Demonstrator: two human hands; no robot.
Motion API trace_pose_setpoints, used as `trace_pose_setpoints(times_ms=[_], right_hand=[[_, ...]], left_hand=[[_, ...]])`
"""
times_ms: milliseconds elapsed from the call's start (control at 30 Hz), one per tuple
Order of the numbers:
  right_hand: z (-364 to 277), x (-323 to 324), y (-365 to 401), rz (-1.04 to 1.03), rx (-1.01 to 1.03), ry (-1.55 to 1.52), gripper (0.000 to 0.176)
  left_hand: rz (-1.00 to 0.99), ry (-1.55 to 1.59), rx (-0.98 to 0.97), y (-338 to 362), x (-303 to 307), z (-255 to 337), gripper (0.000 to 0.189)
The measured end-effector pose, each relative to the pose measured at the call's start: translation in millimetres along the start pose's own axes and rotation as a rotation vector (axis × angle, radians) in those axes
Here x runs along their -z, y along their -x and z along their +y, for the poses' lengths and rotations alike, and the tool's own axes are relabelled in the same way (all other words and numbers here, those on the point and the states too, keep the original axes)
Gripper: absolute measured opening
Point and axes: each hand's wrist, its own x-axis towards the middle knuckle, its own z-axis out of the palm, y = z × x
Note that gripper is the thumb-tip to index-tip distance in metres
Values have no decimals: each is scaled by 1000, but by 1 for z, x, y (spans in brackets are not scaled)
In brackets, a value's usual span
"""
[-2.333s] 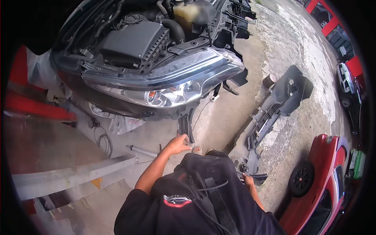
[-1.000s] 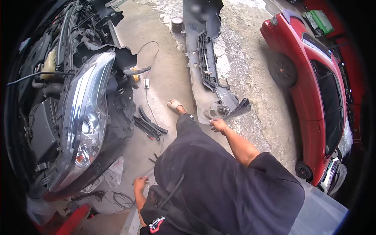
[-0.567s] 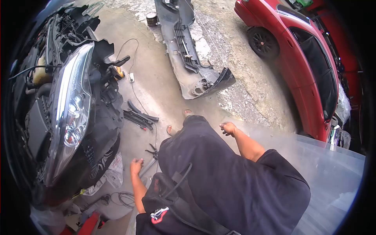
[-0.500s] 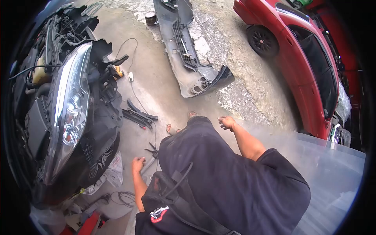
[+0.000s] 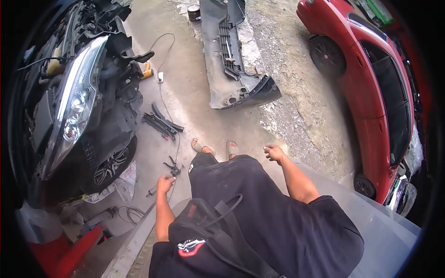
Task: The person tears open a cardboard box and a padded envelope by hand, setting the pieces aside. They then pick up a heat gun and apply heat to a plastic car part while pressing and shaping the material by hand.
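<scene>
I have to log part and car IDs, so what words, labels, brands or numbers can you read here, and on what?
No text here reads clearly.
Red-and-white emblem at the person's chest: lettering too blurred to read.
Crumpled printed sheet: print too small to read.
Can, grey bumper, red car: no legible marking, badge or plate shows.

Grip of left hand [image 5: 165,184] perhaps closed, too small to tell.
</scene>
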Motion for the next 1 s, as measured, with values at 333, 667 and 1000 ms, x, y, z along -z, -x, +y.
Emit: trace_pose_setpoints(times_ms=[333,667,1000], right_hand=[[112,73,3,86,-159,-155,48],[72,44,8,-47,-2,-208,45],[70,71,-7,-13,-1,-147,50]], left_hand=[[-112,-47,100,47,-60,-19,47],[8,-98,2,55,-59,42,45],[-40,-203,-7,47,-67,28,42]])
